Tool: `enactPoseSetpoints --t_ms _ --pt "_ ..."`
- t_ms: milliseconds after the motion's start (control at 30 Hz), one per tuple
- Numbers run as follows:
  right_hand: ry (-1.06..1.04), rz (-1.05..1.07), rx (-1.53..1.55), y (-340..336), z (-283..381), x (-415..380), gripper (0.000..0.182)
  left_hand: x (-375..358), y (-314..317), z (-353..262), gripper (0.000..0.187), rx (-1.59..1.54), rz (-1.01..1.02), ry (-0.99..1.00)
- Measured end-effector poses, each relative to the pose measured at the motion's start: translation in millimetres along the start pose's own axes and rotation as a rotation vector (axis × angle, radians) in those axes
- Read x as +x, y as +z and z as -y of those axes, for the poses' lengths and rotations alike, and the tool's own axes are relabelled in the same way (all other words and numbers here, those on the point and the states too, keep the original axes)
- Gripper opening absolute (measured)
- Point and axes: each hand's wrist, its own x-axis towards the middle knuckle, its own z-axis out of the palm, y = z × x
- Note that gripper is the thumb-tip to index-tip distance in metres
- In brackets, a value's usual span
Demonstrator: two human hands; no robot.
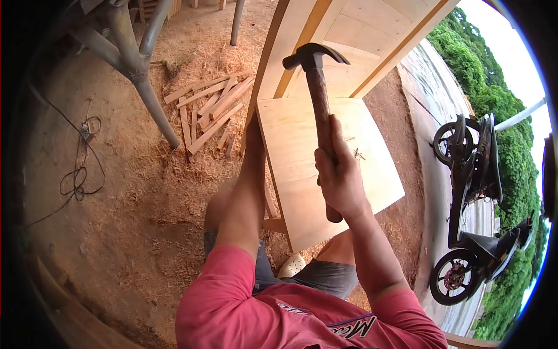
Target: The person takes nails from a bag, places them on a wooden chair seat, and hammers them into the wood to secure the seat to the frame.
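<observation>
My right hand (342,174) is wrapped around the wooden handle of a claw hammer (318,93), raised above a light wooden panel (308,168). The hammer's dark metal head points away from me, toward the top of the view. A few nails (359,155) lie loose on the panel, just right of my right hand. My left hand (253,128) reaches to the panel's left edge, under the taller wooden piece; its fingers are hidden behind the wood.
A tall framed wooden piece (372,29) rises beyond the panel. Wood strips (212,107) are piled on the shaving-covered ground at left, near a metal post (156,110) and a black cable (78,180). Motorcycles (476,256) stand at right by the road.
</observation>
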Motion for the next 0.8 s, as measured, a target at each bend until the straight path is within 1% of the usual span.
enactPoseSetpoints --t_ms 33,67,133,167,200,267,300,400,433,467,533,567,600,667,700,733,800 --pt "-0.097 -0.070 -0.001 8.1 -10.4 -5.0 0.067 -0.5 -0.2 -0.3 0.042 0.004 0.000 0.000" --pt "-0.249 -0.150 -0.012 19.1 -22.0 -2.4 0.065 -1.4 0.5 -0.9 0.042 0.008 -0.002 -0.003" --pt "0.116 0.243 -0.340 6.0 -9.4 7.8 0.063 -6.8 -1.5 -0.5 0.042 0.020 -0.008 -0.011" --pt "0.210 0.322 -0.303 2.0 0.7 15.2 0.063 -8.9 -3.1 -1.0 0.042 0.020 -0.014 -0.013" --pt "0.202 0.314 -0.300 -0.4 5.3 13.1 0.063 -9.6 -3.8 0.5 0.042 0.023 -0.012 -0.015" --pt "0.120 0.148 -0.118 -2.1 8.9 4.7 0.062 -10.3 -1.6 1.3 0.042 0.009 -0.008 -0.006" --pt "-0.033 -0.004 -0.046 7.4 1.6 -2.3 0.061 -7.8 -0.5 -0.2 0.042 0.007 -0.008 -0.006" --pt "-0.077 0.005 -0.125 21.5 -18.4 -0.8 0.060 -3.6 1.9 0.1 0.043 0.009 -0.005 -0.006" --pt "0.186 0.274 -0.355 11.0 -8.9 12.8 0.060 -2.4 1.7 0.3 0.043 0.014 -0.006 -0.006" --pt "0.182 0.269 -0.355 1.4 2.3 11.7 0.060 -2.2 1.3 -0.4 0.043 0.018 -0.008 -0.008" --pt "0.239 0.200 -0.256 -10.0 19.4 17.1 0.060 -3.3 0.7 -2.9 0.043 0.013 -0.007 -0.003" --pt "0.189 0.110 -0.186 -7.6 20.0 9.6 0.059 -4.3 -1.7 -2.4 0.043 0.007 -0.007 -0.004" --pt "0.183 0.109 -0.188 -3.7 18.7 6.3 0.059 -3.9 -1.3 -3.4 0.043 0.004 -0.007 -0.004" --pt "0.099 -0.002 -0.064 8.3 7.1 -0.8 0.061 -5.9 -1.5 -3.8 0.043 0.002 -0.012 -0.013" --pt "0.007 0.034 -0.134 15.9 -8.7 3.0 0.064 -6.6 -1.8 -2.0 0.043 0.003 -0.017 -0.021" --pt "0.186 0.257 -0.315 12.4 -6.6 12.2 0.066 -7.2 -2.9 -0.5 0.043 0.005 -0.020 -0.028" --pt "0.315 0.296 -0.327 13.7 -1.3 18.1 0.065 -11.9 -7.2 0.4 0.043 0.020 -0.029 -0.047"
